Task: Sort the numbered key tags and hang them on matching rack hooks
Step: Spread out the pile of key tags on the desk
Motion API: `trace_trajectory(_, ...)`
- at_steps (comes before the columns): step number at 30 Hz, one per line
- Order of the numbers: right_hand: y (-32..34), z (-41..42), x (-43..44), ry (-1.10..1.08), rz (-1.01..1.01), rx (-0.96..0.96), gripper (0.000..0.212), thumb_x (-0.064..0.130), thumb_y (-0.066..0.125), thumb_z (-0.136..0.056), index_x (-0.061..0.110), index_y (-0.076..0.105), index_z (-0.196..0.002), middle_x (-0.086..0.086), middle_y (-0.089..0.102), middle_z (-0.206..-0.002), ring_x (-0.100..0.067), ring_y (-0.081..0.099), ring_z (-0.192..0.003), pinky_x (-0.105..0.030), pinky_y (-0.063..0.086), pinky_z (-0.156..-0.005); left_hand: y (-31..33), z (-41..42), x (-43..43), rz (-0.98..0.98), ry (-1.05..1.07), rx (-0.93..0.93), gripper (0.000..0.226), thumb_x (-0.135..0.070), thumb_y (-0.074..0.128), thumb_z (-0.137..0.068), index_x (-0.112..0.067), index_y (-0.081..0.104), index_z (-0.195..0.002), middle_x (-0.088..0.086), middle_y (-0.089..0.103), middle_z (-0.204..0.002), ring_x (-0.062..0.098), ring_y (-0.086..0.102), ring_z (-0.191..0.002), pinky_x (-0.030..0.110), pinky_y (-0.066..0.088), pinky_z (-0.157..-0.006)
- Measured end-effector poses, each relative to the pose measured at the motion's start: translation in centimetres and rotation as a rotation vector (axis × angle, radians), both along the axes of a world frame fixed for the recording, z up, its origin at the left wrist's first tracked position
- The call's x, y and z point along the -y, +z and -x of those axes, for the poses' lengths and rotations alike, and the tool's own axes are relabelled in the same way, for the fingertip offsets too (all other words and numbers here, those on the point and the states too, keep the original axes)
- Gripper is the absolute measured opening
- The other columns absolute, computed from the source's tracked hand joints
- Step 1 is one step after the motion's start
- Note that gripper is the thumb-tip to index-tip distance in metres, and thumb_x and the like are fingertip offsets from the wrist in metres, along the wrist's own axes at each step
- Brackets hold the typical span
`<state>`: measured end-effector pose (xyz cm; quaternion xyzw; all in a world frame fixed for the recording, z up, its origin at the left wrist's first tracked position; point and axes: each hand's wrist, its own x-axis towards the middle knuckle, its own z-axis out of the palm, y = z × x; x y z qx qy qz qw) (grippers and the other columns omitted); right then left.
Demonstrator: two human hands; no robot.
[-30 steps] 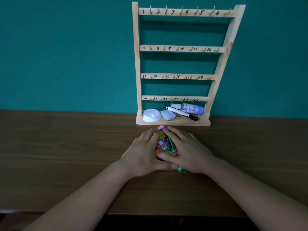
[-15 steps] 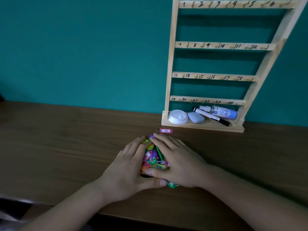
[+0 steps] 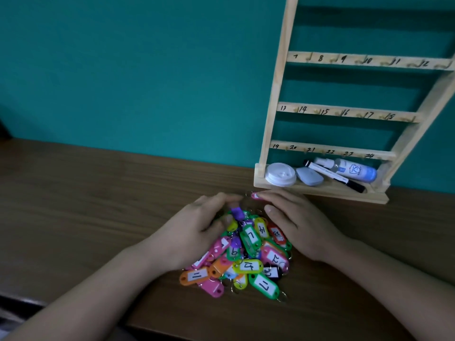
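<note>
A heap of several coloured numbered key tags (image 3: 248, 257) lies on the wooden table (image 3: 86, 205) between my hands. My left hand (image 3: 197, 232) rests on the heap's left side with relaxed fingers. My right hand (image 3: 298, 225) lies flat at the heap's right side, its fingertips touching a lone pink tag (image 3: 254, 195). The wooden rack (image 3: 273, 99) with numbered hooks stands at the back right against the teal wall; no tags hang on the hooks in view.
The rack's base tray (image 3: 320, 190) holds a white lid (image 3: 280, 174), a pale blue pebble-shaped item (image 3: 309, 176), a black-capped marker (image 3: 332, 175) and a spray bottle (image 3: 349, 169). The table's front edge runs near the bottom left.
My hands have spread apart, uncovering the heap of tags that they cupped before. The view has shifted left and closer, so the rack sits further right.
</note>
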<state>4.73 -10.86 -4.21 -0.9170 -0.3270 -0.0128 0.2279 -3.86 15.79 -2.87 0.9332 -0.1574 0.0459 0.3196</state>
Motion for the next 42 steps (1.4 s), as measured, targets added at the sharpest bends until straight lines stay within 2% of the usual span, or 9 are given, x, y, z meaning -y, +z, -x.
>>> trace_trajectory(4, -0.1, -0.8, -1.4, 0.062, 0.017, -0.006, 0.047, 0.046, 0.035, -0.113, 0.038, 0.045, -0.158, 0.025, 0.045, -0.155, 0.009, 0.033, -0.143, -0.021, 0.029, -0.118, -0.1, -1.0, -0.2, 0.014, -0.041, -0.044, 0.046, -0.022, 0.044, -0.112, -0.044, 0.041, -0.152, -0.025, 0.061, -0.141, -0.004, 0.054, -0.130, 0.029, 0.048, -0.108)
trace_trajectory(9, -0.4, -2.0, -3.2, 0.102, -0.050, 0.003, 0.043, 0.039, 0.039, -0.114, 0.033, 0.050, -0.156, 0.022, 0.051, -0.153, 0.007, 0.041, -0.139, -0.020, 0.033, -0.115, 0.0, -2.6, -1.6, -0.015, 0.015, -0.007, 0.049, -0.012, 0.043, -0.111, -0.045, 0.046, -0.147, -0.015, 0.070, -0.127, -0.005, 0.066, -0.104, 0.014, 0.051, -0.081)
trace_trajectory(13, -0.3, -3.1, -4.3, 0.074, -0.159, 0.025, 0.038, 0.024, 0.045, -0.113, 0.026, 0.060, -0.149, 0.017, 0.060, -0.143, 0.005, 0.050, -0.131, -0.010, 0.037, -0.104, -0.4, -4.7, -2.7, -0.044, 0.054, 0.137, 0.053, 0.004, 0.055, -0.098, -0.032, 0.064, -0.135, -0.016, 0.071, -0.122, -0.003, 0.064, -0.112, 0.023, 0.053, -0.096)
trace_trajectory(20, -0.7, -4.2, -3.7, 0.096, -0.091, 0.145, 0.036, 0.007, 0.055, -0.102, 0.021, 0.073, -0.130, 0.014, 0.069, -0.124, -0.001, 0.057, -0.117, -0.022, 0.045, -0.101, -0.4, -7.4, -3.7, -0.216, -0.007, 0.185, 0.032, -0.024, 0.076, -0.095, -0.039, 0.074, -0.123, -0.022, 0.071, -0.116, 0.006, 0.060, -0.113, 0.032, 0.049, -0.100)
trace_trajectory(25, -0.7, -3.9, -3.8, 0.097, -0.063, 0.090, 0.046, 0.012, 0.048, -0.108, 0.029, 0.061, -0.149, 0.016, 0.061, -0.143, 0.002, 0.047, -0.132, -0.006, 0.029, -0.104, -0.6, -7.6, -3.8, -0.226, -0.010, 0.237, 0.019, -0.029, 0.079, -0.093, -0.035, 0.080, -0.112, -0.020, 0.072, -0.106, 0.001, 0.062, -0.106, 0.027, 0.051, -0.096)
trace_trajectory(29, -0.5, -3.6, -3.8, 0.088, -0.119, 0.041, 0.046, 0.016, 0.046, -0.111, 0.032, 0.055, -0.153, 0.015, 0.059, -0.147, 0.004, 0.046, -0.134, -0.013, 0.036, -0.109, -0.8, -7.4, -3.8, -0.234, 0.017, 0.298, 0.014, -0.033, 0.075, -0.096, -0.034, 0.079, -0.110, -0.018, 0.073, -0.102, 0.001, 0.067, -0.099, 0.026, 0.054, -0.088)
trace_trajectory(32, -0.4, -3.4, -3.3, 0.086, -0.191, 0.072, 0.042, 0.011, 0.049, -0.109, 0.027, 0.065, -0.144, 0.016, 0.063, -0.139, 0.004, 0.050, -0.132, -0.028, 0.042, -0.113, -0.9, -7.4, -4.0, -0.133, 0.104, 0.285, 0.014, -0.024, 0.074, -0.098, -0.032, 0.079, -0.108, -0.021, 0.077, -0.096, -0.007, 0.069, -0.094, 0.017, 0.052, -0.086)
trace_trajectory(37, -0.3, -2.6, -3.0, 0.195, -0.158, 0.110, 0.039, 0.010, 0.053, -0.105, 0.029, 0.072, -0.134, 0.021, 0.065, -0.131, -0.001, 0.052, -0.129, -0.032, 0.043, -0.108, -1.3, -7.7, -4.3, -0.007, 0.275, 0.184, 0.023, -0.017, 0.077, -0.094, -0.033, 0.079, -0.110, -0.026, 0.076, -0.089, -0.014, 0.066, -0.096, -0.001, 0.039, -0.084)
trace_trajectory(42, -0.3, -2.0, -3.3, 0.252, -0.080, 0.067, 0.040, 0.022, 0.045, -0.107, 0.032, 0.069, -0.138, 0.023, 0.063, -0.137, 0.000, 0.046, -0.136, -0.037, 0.039, -0.115, -1.0, -7.1, -4.3, -0.040, 0.289, 0.216, 0.026, -0.016, 0.076, -0.094, -0.030, 0.077, -0.116, -0.018, 0.074, -0.104, -0.003, 0.065, -0.097, 0.017, 0.049, -0.092)
